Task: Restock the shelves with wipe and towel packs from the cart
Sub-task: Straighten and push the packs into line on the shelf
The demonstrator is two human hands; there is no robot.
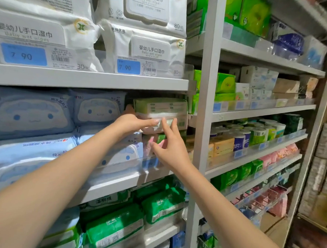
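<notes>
From the head camera: a person's left hand point(134, 122) lies with straight fingers flat along the lower front of a green-and-white pack point(160, 107). The right hand point(170, 152), fingers spread wide and holding nothing, touches the same face with its fingertips. The pack sits at the right end of the middle shelf point(119, 183), on top of pink and green packs point(151, 140), just under the upper shelf point(86, 78). It stands between the blue wipe packs point(96, 108) and the grey upright point(205, 125). Whether the left thumb hooks round the pack's end cannot be told, and the cart is out of frame. The pack appears to be in its slot but possibly not fully home, and the risks likely begin there. Resting on soft packs rather than on the shelf itself, it could slide forward if both hands let go early, and the low clear front rail point(148, 162) would not catch it at that height. With little room overhead, a hard shove might jam its top edge against the shelf above or crush the wrapper. Uneven pressure from the two hands could skew it against the upright or nudge the blue neighbours out of line.
</notes>
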